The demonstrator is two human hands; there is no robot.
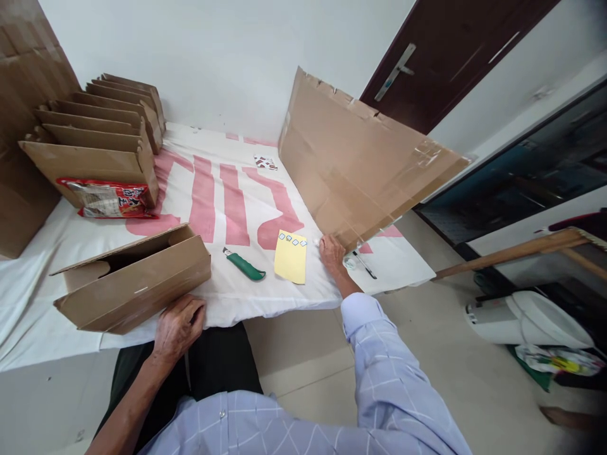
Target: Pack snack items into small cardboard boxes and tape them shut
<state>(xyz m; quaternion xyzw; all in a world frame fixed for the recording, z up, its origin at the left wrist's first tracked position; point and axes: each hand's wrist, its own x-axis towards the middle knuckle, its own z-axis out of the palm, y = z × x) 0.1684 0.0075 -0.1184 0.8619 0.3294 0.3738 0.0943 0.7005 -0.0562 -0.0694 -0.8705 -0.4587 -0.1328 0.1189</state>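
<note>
My left hand (180,325) is curled closed at the front table edge, right beside an open-topped cardboard box (142,284). Nothing shows between its fingers. My right hand (332,251) is closed on the tabletop by the lower corner of a large leaning cardboard sheet (365,164). A small white bit (317,242) shows at its fingertips, too small to name. Between the hands lie a green utility knife (245,266) with its tip pointing away to the left, and a yellow paper (290,259) with several small diamond-shaped stickers along its top.
Several cardboard boxes (95,126) stand in a row at the back left, with a red snack packet (107,199) before them. A black pen (365,264) and a clear tape roll (349,261) lie right of my right hand. A white bucket (526,319) stands on the floor.
</note>
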